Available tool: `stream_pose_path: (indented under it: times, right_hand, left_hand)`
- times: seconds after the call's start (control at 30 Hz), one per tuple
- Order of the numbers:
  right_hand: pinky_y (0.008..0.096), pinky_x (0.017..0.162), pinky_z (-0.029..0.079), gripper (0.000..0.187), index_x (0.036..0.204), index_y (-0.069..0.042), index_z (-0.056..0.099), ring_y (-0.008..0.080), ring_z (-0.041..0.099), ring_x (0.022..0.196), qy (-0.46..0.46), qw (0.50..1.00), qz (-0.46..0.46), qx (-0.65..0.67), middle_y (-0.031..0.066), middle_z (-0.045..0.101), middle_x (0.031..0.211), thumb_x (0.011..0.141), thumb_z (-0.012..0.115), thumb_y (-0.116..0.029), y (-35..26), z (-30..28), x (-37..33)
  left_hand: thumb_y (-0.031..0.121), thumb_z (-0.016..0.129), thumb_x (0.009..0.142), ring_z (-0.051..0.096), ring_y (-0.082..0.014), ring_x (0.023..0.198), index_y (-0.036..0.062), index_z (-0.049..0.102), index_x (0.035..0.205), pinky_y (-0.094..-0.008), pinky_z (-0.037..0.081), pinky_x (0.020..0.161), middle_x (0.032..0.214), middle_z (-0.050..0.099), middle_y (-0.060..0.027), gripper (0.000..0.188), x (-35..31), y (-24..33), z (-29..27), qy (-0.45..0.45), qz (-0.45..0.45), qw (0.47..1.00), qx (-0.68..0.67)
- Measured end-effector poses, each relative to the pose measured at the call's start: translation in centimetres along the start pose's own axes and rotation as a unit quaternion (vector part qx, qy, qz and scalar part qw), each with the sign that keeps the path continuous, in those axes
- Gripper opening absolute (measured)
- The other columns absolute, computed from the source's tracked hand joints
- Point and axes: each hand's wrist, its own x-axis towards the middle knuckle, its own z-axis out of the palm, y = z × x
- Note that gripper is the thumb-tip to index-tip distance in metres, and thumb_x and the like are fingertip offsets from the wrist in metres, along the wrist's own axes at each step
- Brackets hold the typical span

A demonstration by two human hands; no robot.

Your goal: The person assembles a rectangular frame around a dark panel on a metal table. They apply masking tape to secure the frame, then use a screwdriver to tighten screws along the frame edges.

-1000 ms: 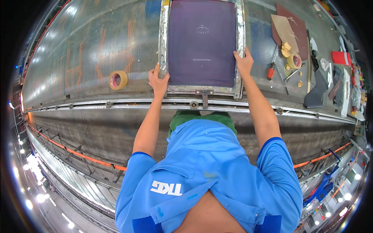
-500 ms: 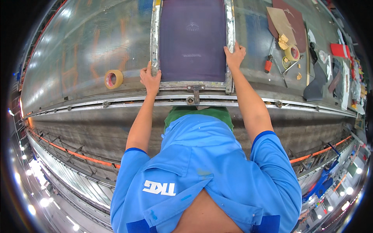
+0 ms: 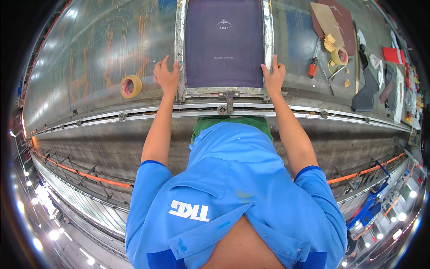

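Observation:
A rectangular metal-edged printing screen [image 3: 181, 49] lies on the long table in front of me, its dark purple mesh [image 3: 224, 42] bearing a pale emblem and a line of lettering. Beside the screen's left edge is my left hand [image 3: 166, 78], fingers spread and holding nothing. At the opposite edge my right hand [image 3: 274, 78] has its thumb and fingers apart, close to the metal side; whether it touches is hard to tell. A metal bracket [image 3: 230, 102] joins the screen's near end to the rail [image 3: 286, 111] along the table's front.
A tan tape roll [image 3: 131, 86] lies to the left. On the right are a red-handled screwdriver [image 3: 312, 69], another tape roll [image 3: 339, 56], brown sheets [image 3: 342, 22], dark cut pieces [image 3: 365, 96] and a red item [image 3: 393, 55]. An orange bar [image 3: 89, 177] runs behind me.
Both hands have loosened from the screen's sides, and the left fingers have spread outward. The view has shifted slightly. The pale marks on the mesh look brighter and sharper.

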Motion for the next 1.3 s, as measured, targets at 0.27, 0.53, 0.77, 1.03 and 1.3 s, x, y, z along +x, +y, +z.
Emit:
stream_pose_path:
  times: [0.27,0.53,0.77,1.03,1.3]
  right_hand:
    - [0.0447,0.095,0.042,0.066,0.148,-0.013,0.049,0.0336,0.049,0.104,0.055,0.998,-0.001,-0.035,0.0162,0.049,0.114,0.091,0.070,-0.041,-0.3,1.3,-0.3]
    - [0.0453,0.096,0.042,0.067,0.147,-0.011,0.049,0.0337,0.050,0.107,0.057,0.997,0.012,-0.048,0.0160,0.050,0.116,0.091,0.068,-0.043,-1.1,1.1,-1.3]
    - [0.0466,0.098,0.040,0.076,0.147,-0.004,0.045,0.0352,0.048,0.113,0.054,0.997,0.039,-0.028,0.0168,0.049,0.121,0.088,0.072,-0.043,-1.4,0.6,-1.1]
    - [0.0482,0.099,0.038,0.061,0.137,-0.001,0.050,0.0376,0.047,0.115,0.039,0.999,0.022,0.004,0.0177,0.049,0.123,0.086,0.072,-0.027,-1.3,0.4,-1.0]
    - [0.0476,0.100,0.038,0.062,0.139,0.000,0.049,0.0365,0.047,0.116,0.014,0.999,0.050,-0.009,0.0171,0.049,0.123,0.088,0.070,-0.028,-2.1,0.2,-0.6]
  left_hand:
    - [0.050,0.049,0.100,0.038,-0.0297,0.138,0.0169,0.045,0.146,-0.0550,0.024,0.105,0.152,0.039,-0.0124,0.056,-0.6,0.5,2.0,-0.001,0.087,0.994,0.061]
    - [0.048,0.050,0.101,0.036,-0.0273,0.139,0.0149,0.041,0.147,-0.0541,0.024,0.105,0.156,0.035,-0.0115,0.058,-3.0,1.1,1.4,0.006,0.105,0.990,0.092]
    - [0.042,0.055,0.098,0.036,-0.0250,0.141,0.0086,0.035,0.152,-0.0515,0.023,0.107,0.159,0.032,-0.0092,0.066,-2.7,0.8,1.8,-0.029,0.108,0.989,0.098]
    - [0.025,0.058,0.096,0.039,-0.0283,0.136,0.0077,0.040,0.150,-0.0525,0.025,0.108,0.149,0.045,-0.0110,0.060,-3.2,-0.6,2.5,-0.036,0.124,0.988,0.089]
    - [0.026,0.059,0.095,0.040,-0.0291,0.136,0.0092,0.041,0.150,-0.0531,0.026,0.107,0.150,0.042,-0.0118,0.060,-3.1,-0.6,2.8,-0.044,0.117,0.988,0.093]
